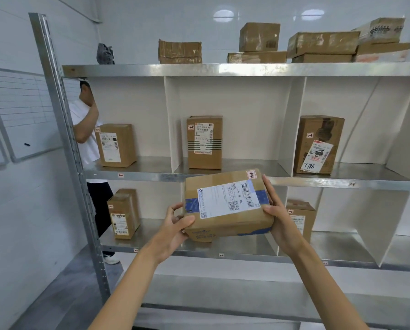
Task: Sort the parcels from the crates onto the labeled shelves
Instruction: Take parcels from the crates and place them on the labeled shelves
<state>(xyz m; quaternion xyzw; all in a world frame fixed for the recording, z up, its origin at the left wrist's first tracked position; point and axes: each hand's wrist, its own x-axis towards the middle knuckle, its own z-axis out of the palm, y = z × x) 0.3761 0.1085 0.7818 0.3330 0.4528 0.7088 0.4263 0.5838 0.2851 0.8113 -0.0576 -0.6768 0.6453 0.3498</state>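
A: Our hands are apart, one at each end of the parcel [227, 203]. The left hand [175, 222] grips its near left corner with the thumb on top, and the right hand [279, 217] is clasped along its right end.

B: So we hold it in the air, tilted, in front of the shelving, level with the front edge of the middle shelf [151, 176] and above the lower shelf [246, 256]?

A: Yes. Its white label [227, 198] faces up, blue tape [192, 206] runs under the label, and a small red-and-white sticker [251, 174] sits at the far right corner.

B: What do we see on the shelves?

A: On the middle shelf there is one upright box in each compartment: the left box [117, 145], the centre box [205, 142], and the right box [318, 145], with "7786" handwritten on its label. On the lower shelf a box [124, 214] stands in the left compartment. Another [301, 217] stands in the right one, partly behind our right wrist.

B: And higher up?

A: The top shelf [246, 69] carries several boxes, and those toward its right end are stacked [323, 44]. Small tags [120, 175] sit on the front edges.

B: We also see a person [87, 129] in a white top beyond the left upright, near a whiteboard [20, 110] on the wall.
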